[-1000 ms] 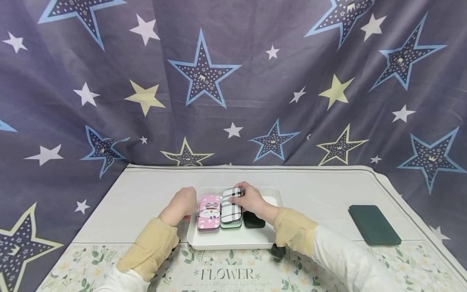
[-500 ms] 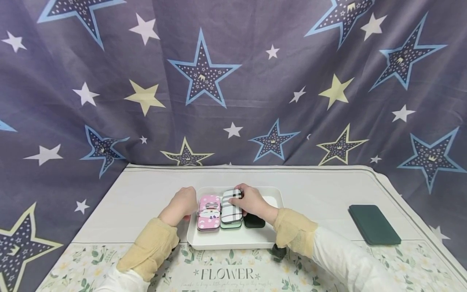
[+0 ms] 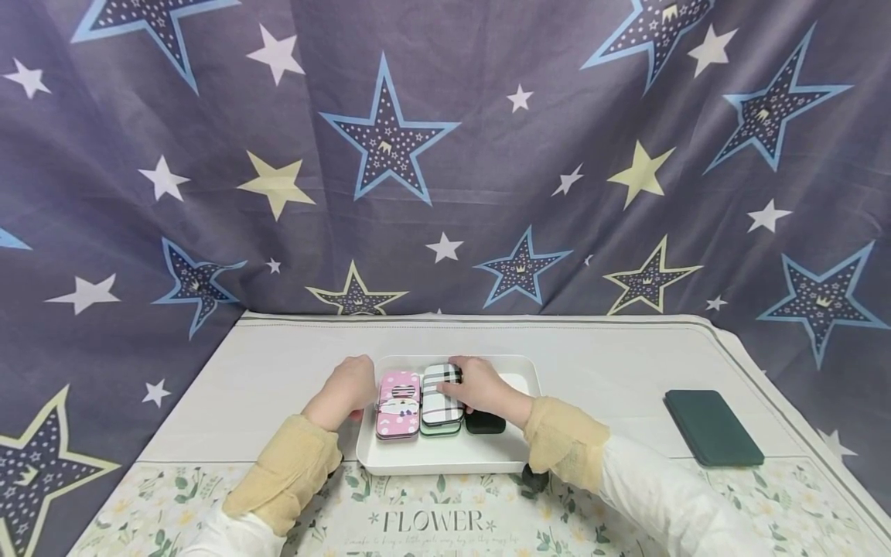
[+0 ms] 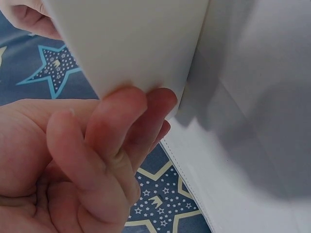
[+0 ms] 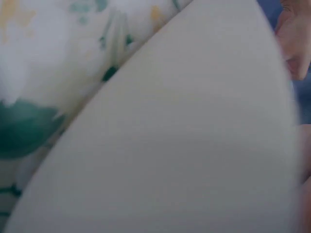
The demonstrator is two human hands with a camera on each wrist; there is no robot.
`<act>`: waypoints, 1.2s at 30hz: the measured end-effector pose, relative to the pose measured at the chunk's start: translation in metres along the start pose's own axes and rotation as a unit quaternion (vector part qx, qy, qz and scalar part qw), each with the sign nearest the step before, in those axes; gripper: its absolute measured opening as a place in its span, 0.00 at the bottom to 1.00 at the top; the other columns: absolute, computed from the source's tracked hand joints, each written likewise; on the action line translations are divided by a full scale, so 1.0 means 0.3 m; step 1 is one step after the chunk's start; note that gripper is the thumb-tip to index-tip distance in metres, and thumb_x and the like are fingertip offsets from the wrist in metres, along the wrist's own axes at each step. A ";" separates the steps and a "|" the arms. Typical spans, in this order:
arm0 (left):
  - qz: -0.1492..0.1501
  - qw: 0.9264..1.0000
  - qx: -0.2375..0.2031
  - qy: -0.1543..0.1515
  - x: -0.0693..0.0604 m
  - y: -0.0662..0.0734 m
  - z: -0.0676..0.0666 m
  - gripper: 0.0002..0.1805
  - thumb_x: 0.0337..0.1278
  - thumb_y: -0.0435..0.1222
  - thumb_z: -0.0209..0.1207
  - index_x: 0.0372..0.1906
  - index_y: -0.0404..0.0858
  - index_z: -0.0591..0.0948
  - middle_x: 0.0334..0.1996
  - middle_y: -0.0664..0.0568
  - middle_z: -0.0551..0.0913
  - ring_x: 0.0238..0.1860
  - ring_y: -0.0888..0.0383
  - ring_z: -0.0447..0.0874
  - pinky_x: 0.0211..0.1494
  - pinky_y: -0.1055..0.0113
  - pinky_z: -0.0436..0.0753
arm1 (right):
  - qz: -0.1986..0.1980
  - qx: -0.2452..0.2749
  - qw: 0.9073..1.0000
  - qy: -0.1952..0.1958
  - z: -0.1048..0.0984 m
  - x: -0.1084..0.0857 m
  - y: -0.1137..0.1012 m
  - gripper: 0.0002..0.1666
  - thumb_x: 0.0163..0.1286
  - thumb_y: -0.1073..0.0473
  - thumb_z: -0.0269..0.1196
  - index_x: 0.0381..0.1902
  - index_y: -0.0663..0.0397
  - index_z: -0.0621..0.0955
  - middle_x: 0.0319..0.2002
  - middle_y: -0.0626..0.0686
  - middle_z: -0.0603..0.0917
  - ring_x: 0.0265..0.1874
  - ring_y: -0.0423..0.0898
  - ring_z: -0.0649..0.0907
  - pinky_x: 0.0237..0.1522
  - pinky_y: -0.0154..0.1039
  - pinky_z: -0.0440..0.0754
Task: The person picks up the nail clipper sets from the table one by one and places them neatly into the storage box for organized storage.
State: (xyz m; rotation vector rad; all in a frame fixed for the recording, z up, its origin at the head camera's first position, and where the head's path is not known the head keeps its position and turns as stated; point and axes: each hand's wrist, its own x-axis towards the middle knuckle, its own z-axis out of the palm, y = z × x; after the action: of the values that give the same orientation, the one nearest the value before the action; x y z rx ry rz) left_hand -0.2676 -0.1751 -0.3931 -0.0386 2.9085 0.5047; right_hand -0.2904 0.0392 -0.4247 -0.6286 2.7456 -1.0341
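Observation:
A white tray on the table holds several small flat cases. My right hand holds a white-and-black plaid case by its sides, over a mint-green case that shows only at its near edge. To the left lies a pink case with a cartoon print; to the right is a black case, partly covered by the right hand. My left hand holds the tray's left end; in the left wrist view its curled fingers touch the tray's outer wall. Tray wall fills most of the right wrist view.
A dark green flat booklet-like item lies on the table's right side. A floral mat printed "FLOWER" covers the front. Behind the table hangs a star-patterned curtain.
My right hand has shifted the plaid case slightly toward me and to the right, over the mint-green case. The left hand and tray stay in place.

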 end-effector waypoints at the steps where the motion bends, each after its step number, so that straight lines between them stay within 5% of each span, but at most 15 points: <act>1: 0.000 1.000 0.000 0.000 -0.001 0.000 -0.001 0.14 0.53 0.24 0.54 0.42 0.16 0.76 0.10 0.45 0.77 0.06 0.62 0.74 0.08 0.79 0.69 | -0.001 -0.012 1.000 -0.005 -0.003 0.001 -0.004 0.37 0.63 0.54 0.64 0.64 0.69 0.67 0.46 0.68 0.81 0.07 0.42 0.77 0.11 0.33 0.79; 5: 0.001 1.000 -0.001 0.001 -0.003 -0.002 -0.003 0.14 0.53 0.24 0.54 0.42 0.16 0.76 0.10 0.45 0.77 0.06 0.62 0.74 0.08 0.79 0.70 | 0.004 -0.042 0.998 -0.036 -0.024 -0.003 -0.023 0.39 0.64 0.52 0.63 0.66 0.69 0.64 0.54 0.67 0.77 0.09 0.42 0.78 0.13 0.32 0.79; 10: 0.003 1.000 0.004 0.003 0.000 -0.006 -0.001 0.13 0.54 0.25 0.54 0.41 0.16 0.76 0.09 0.46 0.77 0.05 0.63 0.73 0.08 0.79 0.70 | 0.025 -0.049 0.995 -0.081 -0.064 -0.019 -0.035 0.42 0.66 0.49 0.60 0.70 0.65 0.59 0.35 0.62 0.84 0.12 0.45 0.79 0.19 0.34 0.80; 12: 0.003 1.000 0.006 0.004 0.003 -0.007 0.001 0.12 0.54 0.25 0.54 0.40 0.17 0.77 0.09 0.46 0.77 0.05 0.63 0.72 0.08 0.79 0.69 | 0.030 -0.047 0.994 -0.093 -0.089 -0.031 -0.045 0.41 0.67 0.47 0.58 0.70 0.62 0.60 0.32 0.60 0.84 0.16 0.49 0.82 0.28 0.37 0.82; 15: 0.003 1.000 0.006 0.003 0.005 -0.009 0.003 0.12 0.54 0.25 0.54 0.39 0.16 0.77 0.08 0.47 0.76 0.05 0.63 0.73 0.08 0.78 0.70 | 0.018 -0.063 0.993 -0.094 -0.135 -0.055 -0.071 0.35 0.70 0.46 0.55 0.69 0.57 0.64 0.48 0.62 0.82 0.40 0.54 0.85 0.50 0.43 0.80; 19: 0.005 1.000 0.006 0.004 0.008 -0.011 0.006 0.11 0.53 0.24 0.54 0.38 0.16 0.77 0.07 0.47 0.76 0.05 0.63 0.73 0.08 0.78 0.70 | -0.014 -0.096 0.992 -0.077 -0.198 -0.091 -0.099 0.31 0.72 0.46 0.52 0.67 0.54 0.67 0.64 0.61 0.71 0.65 0.55 0.69 0.67 0.51 0.67; 28: 0.014 1.000 -0.003 0.010 0.000 -0.006 0.005 0.12 0.53 0.24 0.53 0.39 0.15 0.76 0.06 0.47 0.76 0.05 0.61 0.74 0.08 0.76 0.71 | -0.087 -0.154 0.984 0.025 -0.348 -0.218 -0.094 0.37 0.70 0.42 0.52 0.72 0.49 0.60 0.73 0.63 0.50 0.70 0.67 0.51 0.68 0.66 0.49; 36: 0.015 1.000 -0.001 0.013 -0.011 -0.003 0.000 0.12 0.53 0.24 0.54 0.38 0.15 0.76 0.05 0.48 0.75 0.05 0.62 0.74 0.08 0.77 0.72 | -0.073 -0.172 0.977 0.103 -0.500 -0.337 -0.011 0.38 0.70 0.42 0.53 0.73 0.45 0.56 0.74 0.61 0.44 0.71 0.69 0.43 0.66 0.71 0.41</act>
State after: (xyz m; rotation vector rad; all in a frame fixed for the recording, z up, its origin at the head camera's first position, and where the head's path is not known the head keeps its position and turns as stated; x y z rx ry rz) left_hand -0.2644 -0.1758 -0.3929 -0.0031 2.9382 0.5161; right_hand -0.2390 0.1702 -0.3109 -0.8250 3.1357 -0.6833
